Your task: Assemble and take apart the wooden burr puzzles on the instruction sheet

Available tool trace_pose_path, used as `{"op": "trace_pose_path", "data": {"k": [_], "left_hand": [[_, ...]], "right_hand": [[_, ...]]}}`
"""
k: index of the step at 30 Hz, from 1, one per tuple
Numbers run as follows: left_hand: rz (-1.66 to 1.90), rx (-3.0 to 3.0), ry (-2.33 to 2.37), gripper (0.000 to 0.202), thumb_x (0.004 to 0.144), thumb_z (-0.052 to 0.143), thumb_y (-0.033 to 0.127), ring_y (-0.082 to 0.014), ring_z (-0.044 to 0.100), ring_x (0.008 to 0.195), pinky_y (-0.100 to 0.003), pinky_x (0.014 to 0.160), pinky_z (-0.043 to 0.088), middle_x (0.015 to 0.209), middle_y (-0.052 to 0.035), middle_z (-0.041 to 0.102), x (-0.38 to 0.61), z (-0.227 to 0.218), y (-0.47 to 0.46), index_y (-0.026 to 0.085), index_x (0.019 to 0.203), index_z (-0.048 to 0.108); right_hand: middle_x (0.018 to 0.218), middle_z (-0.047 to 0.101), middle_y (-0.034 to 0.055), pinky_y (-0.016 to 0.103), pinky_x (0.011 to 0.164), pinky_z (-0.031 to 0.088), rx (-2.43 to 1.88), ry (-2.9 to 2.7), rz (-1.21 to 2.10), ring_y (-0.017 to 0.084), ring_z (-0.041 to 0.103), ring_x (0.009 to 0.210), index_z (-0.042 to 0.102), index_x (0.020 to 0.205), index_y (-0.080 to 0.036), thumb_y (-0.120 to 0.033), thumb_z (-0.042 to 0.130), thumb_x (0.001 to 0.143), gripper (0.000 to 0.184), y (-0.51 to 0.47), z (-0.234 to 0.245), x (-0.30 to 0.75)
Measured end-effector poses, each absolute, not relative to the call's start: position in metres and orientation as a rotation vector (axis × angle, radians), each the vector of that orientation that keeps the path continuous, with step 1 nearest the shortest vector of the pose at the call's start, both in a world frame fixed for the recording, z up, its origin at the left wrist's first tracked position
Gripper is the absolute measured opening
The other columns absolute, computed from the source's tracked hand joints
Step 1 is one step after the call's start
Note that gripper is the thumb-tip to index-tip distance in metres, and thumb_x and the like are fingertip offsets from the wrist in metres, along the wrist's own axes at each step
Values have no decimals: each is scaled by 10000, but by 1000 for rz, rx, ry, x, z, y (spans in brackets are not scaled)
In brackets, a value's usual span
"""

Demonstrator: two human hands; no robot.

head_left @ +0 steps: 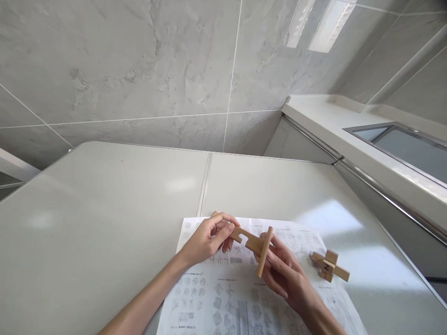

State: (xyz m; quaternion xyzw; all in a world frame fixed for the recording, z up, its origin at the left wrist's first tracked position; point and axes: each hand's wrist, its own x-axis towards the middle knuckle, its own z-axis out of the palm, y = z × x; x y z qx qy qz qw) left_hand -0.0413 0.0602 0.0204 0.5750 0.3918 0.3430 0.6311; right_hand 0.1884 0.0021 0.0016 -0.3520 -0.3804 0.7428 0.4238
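Observation:
My left hand (pixel 209 236) pinches one end of a notched wooden puzzle piece (pixel 253 243), a flat light-brown bar with a cutout in its edge. A wooden tip also shows behind the left fingers; whether it belongs to the same bar is hidden. At the bar's right end, a narrow wooden crosspiece (pixel 265 253) stands across it. My right hand (pixel 284 269) is closed around that end, its thumb near the crosspiece; some of its fingers are out of sight behind the wood. Both hands are above a printed sheet (pixel 209 314) with small diagrams.
To the right, an assembled wooden block puzzle (pixel 328 266) marked "2" rests by the sheet's edge. The pale table (pixel 115 223) has a seam down its middle. Beyond it rises a grey tiled wall (pixel 139 60), and a white counter (pixel 349 125) with a sink runs along the right.

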Motion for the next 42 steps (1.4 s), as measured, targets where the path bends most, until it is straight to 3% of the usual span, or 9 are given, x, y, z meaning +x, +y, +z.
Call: {"op": "trace_pose_path", "data": {"k": [13,23,34,42], "left_hand": [[797,1311,899,373,1043,580,521,-124,557,574,-243,541,437,649,18,569,-40,22,59,162,1098,670],[787,1299,905,378,1031,598,526,-125,568,578,-240,536,436,658,11,592,-41,22,60,164,1108,675],[798,1312,895,357,1040,587,516,-125,565,571,-242,542,438,654,16,587,-39,22,59,174,1094,672],[829,1279,908,355,1047,573,518,-115,541,554,-239,542,432,652,27,579,-42,24,60,177,1104,651]], "right_hand": [[636,475,-88,184,369,190,-941,-929,1815,8,235,347,626,1025,-199,-537,690,970,349,2,0,186],[655,522,-71,189,375,254,-1080,-869,1751,48,313,389,575,949,-228,-569,752,894,387,3,0,184],[748,524,-47,186,415,255,-1080,-895,1709,59,332,486,609,973,-236,-579,771,889,388,-1,-5,187],[807,529,-40,180,476,291,-1051,-800,1602,58,361,537,553,869,-226,-446,771,915,314,5,-1,190]]}}
